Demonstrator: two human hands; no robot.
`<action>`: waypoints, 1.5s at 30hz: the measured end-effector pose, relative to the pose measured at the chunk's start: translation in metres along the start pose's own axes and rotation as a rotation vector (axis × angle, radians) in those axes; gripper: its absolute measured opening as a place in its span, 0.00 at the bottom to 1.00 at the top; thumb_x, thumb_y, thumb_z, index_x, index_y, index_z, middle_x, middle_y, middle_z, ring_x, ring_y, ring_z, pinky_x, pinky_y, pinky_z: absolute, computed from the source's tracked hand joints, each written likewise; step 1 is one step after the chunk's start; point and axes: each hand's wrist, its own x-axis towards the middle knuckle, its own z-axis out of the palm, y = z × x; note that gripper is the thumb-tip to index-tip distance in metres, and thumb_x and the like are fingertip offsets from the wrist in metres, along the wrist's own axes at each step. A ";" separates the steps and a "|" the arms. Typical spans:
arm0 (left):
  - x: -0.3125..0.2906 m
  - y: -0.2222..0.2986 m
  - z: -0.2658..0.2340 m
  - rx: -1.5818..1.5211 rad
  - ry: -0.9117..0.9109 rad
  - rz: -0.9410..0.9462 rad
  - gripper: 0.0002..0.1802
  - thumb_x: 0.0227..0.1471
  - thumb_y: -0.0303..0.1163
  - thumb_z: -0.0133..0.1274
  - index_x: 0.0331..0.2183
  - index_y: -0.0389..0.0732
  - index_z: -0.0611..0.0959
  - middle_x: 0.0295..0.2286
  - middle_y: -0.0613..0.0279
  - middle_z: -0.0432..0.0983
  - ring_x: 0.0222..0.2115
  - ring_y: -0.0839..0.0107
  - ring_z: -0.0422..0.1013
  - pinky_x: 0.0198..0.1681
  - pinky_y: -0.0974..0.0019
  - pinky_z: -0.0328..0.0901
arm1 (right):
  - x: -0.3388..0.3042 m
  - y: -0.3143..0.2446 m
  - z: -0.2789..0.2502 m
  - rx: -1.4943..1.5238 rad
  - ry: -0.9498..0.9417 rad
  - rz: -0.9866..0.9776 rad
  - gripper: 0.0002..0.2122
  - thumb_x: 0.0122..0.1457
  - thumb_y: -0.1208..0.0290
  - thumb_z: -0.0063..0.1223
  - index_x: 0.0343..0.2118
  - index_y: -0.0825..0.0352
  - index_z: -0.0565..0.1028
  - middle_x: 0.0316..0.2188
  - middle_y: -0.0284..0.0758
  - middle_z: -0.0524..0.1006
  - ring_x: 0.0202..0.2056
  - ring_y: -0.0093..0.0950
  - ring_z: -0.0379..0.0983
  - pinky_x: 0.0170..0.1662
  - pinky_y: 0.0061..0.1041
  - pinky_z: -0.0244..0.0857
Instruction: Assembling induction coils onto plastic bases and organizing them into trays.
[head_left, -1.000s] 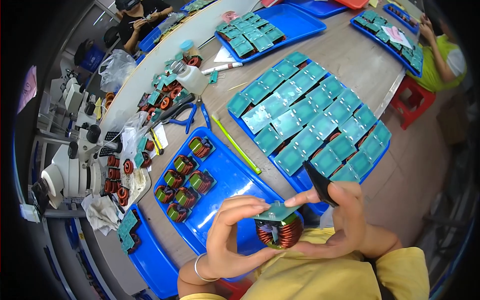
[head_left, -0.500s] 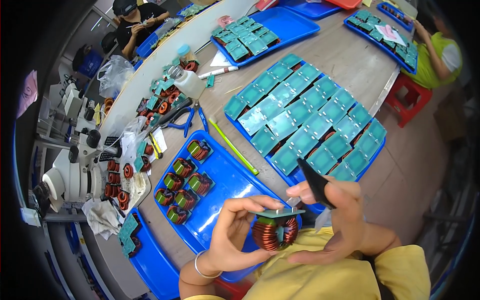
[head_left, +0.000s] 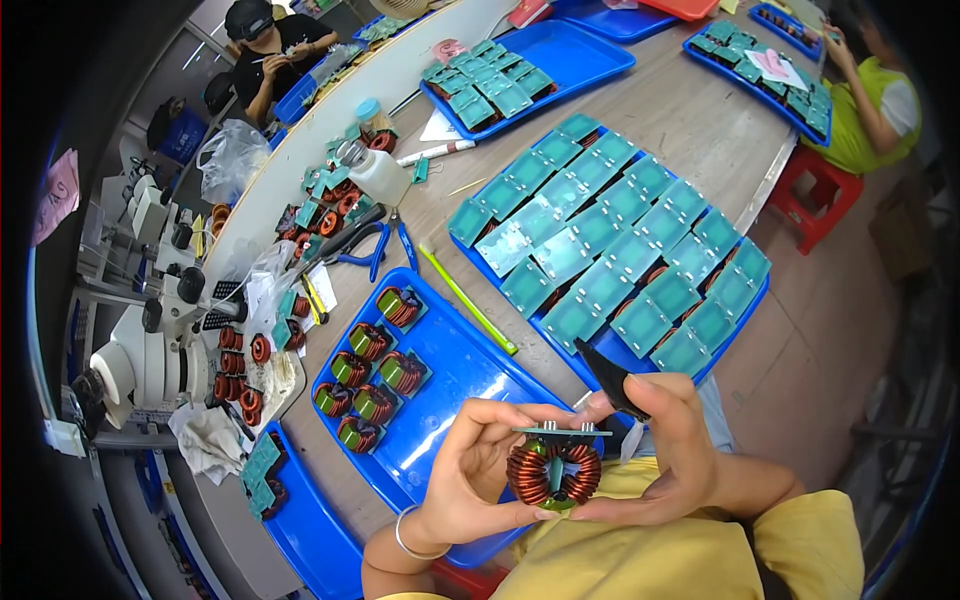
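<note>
My left hand [head_left: 465, 475] is closed on a toroidal coil [head_left: 528, 474] wound with copper wire. A thin green circuit board [head_left: 562, 434] sits on top of the coil, with short metal pins standing up from it. Green shows at the coil's lower edge. My right hand [head_left: 682, 455] grips a black tapered tool [head_left: 612, 378] with a small metallic end near the board; its exact kind is unclear. One lower right fingertip meets the coil's underside. Just beyond my hands lies a blue tray [head_left: 470, 340] holding several similar coils [head_left: 403, 372].
A second blue tray [head_left: 765, 300] is covered with board-topped coils. A green stick-like tool [head_left: 468, 300], blue-handled pliers [head_left: 378, 250] and a white bottle [head_left: 380, 175] lie or stand leftward. A microscope [head_left: 140, 340] stands far left; co-workers [head_left: 275, 50] sit beyond the table.
The coil has turned so its round opening faces me and its pins stand clear. My right hand has moved slightly down and left, its lower finger now against the coil.
</note>
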 end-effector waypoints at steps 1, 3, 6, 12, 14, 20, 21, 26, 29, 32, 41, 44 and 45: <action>0.000 0.000 0.000 -0.010 0.013 -0.011 0.36 0.33 0.16 0.62 0.44 0.38 0.60 0.47 0.39 0.59 0.50 0.57 0.60 0.53 0.58 0.56 | 0.000 -0.001 0.000 -0.003 0.002 -0.001 0.48 0.33 0.72 0.71 0.56 0.75 0.49 0.45 0.41 0.57 0.41 0.32 0.66 0.41 0.26 0.64; 0.000 0.001 0.000 -0.015 0.013 -0.018 0.36 0.33 0.16 0.62 0.44 0.39 0.60 0.47 0.39 0.59 0.50 0.57 0.59 0.53 0.58 0.56 | 0.001 -0.001 0.000 -0.004 0.003 0.000 0.48 0.33 0.72 0.71 0.56 0.75 0.49 0.45 0.41 0.57 0.41 0.31 0.66 0.42 0.26 0.64; 0.000 0.001 0.000 -0.044 0.015 -0.040 0.36 0.33 0.16 0.62 0.44 0.40 0.60 0.47 0.39 0.59 0.50 0.56 0.59 0.53 0.58 0.56 | -0.001 0.000 0.005 0.001 0.014 0.006 0.48 0.32 0.73 0.71 0.55 0.76 0.49 0.44 0.40 0.57 0.41 0.31 0.66 0.42 0.26 0.64; 0.003 0.004 0.010 -0.088 0.224 -0.135 0.39 0.22 0.23 0.69 0.39 0.40 0.64 0.41 0.42 0.67 0.46 0.51 0.65 0.49 0.55 0.62 | 0.000 0.000 0.008 0.106 0.169 0.009 0.37 0.37 0.71 0.67 0.50 0.80 0.59 0.47 0.48 0.64 0.43 0.37 0.65 0.42 0.25 0.63; 0.005 0.005 0.010 -0.116 0.239 -0.155 0.40 0.22 0.24 0.69 0.39 0.40 0.64 0.41 0.41 0.67 0.46 0.51 0.65 0.49 0.55 0.62 | 0.006 0.001 0.002 0.013 0.043 0.009 0.48 0.31 0.73 0.72 0.55 0.76 0.50 0.44 0.40 0.57 0.40 0.31 0.66 0.41 0.27 0.64; 0.002 0.002 -0.003 -0.097 0.012 -0.065 0.37 0.33 0.16 0.62 0.44 0.41 0.60 0.47 0.43 0.60 0.49 0.60 0.60 0.52 0.60 0.57 | 0.009 -0.001 0.002 -0.113 0.070 -0.047 0.45 0.32 0.72 0.71 0.54 0.74 0.53 0.42 0.42 0.62 0.39 0.33 0.66 0.38 0.29 0.64; -0.001 -0.001 -0.003 -0.098 0.104 -0.065 0.37 0.33 0.16 0.62 0.44 0.40 0.60 0.46 0.46 0.61 0.49 0.62 0.60 0.52 0.60 0.57 | 0.011 0.001 0.001 -0.166 0.071 -0.081 0.44 0.33 0.71 0.70 0.53 0.73 0.54 0.42 0.42 0.62 0.40 0.34 0.66 0.39 0.31 0.63; 0.000 -0.004 -0.005 -0.161 0.280 -0.046 0.35 0.32 0.13 0.60 0.43 0.39 0.61 0.42 0.56 0.65 0.45 0.67 0.63 0.49 0.64 0.61 | 0.014 0.010 0.004 -0.286 0.046 -0.134 0.40 0.35 0.70 0.69 0.52 0.71 0.56 0.44 0.42 0.64 0.41 0.37 0.66 0.41 0.34 0.60; 0.003 -0.001 -0.002 -0.142 0.297 -0.020 0.35 0.33 0.12 0.59 0.43 0.38 0.61 0.42 0.57 0.65 0.45 0.68 0.64 0.48 0.65 0.62 | 0.015 0.007 -0.004 -0.270 0.058 -0.121 0.39 0.36 0.71 0.69 0.51 0.72 0.56 0.43 0.43 0.65 0.42 0.38 0.66 0.43 0.33 0.59; 0.020 0.011 0.002 -0.100 0.299 0.019 0.35 0.33 0.12 0.59 0.44 0.38 0.61 0.42 0.57 0.65 0.44 0.68 0.64 0.48 0.66 0.62 | 0.013 0.004 -0.033 -0.344 0.071 -0.072 0.39 0.37 0.73 0.66 0.53 0.73 0.54 0.44 0.43 0.63 0.43 0.36 0.67 0.47 0.32 0.57; 0.219 0.027 -0.046 0.596 0.316 0.059 0.34 0.38 0.33 0.62 0.47 0.34 0.68 0.39 0.56 0.68 0.42 0.71 0.66 0.47 0.68 0.60 | -0.027 0.029 -0.094 -0.132 0.604 0.212 0.36 0.39 0.84 0.53 0.55 0.75 0.51 0.45 0.41 0.61 0.42 0.28 0.65 0.49 0.27 0.57; 0.298 0.011 -0.067 0.635 0.339 0.141 0.32 0.39 0.35 0.62 0.45 0.35 0.67 0.37 0.58 0.68 0.38 0.70 0.68 0.43 0.67 0.61 | -0.038 0.028 -0.108 -0.120 0.739 0.295 0.36 0.40 0.80 0.49 0.56 0.75 0.51 0.45 0.41 0.64 0.42 0.28 0.65 0.49 0.28 0.56; 0.322 0.005 -0.070 0.397 0.323 0.115 0.32 0.38 0.32 0.63 0.44 0.36 0.65 0.36 0.57 0.68 0.36 0.69 0.69 0.40 0.68 0.64 | -0.042 0.031 -0.115 -0.159 0.745 0.276 0.35 0.39 0.82 0.46 0.56 0.75 0.51 0.45 0.42 0.64 0.41 0.28 0.66 0.47 0.28 0.58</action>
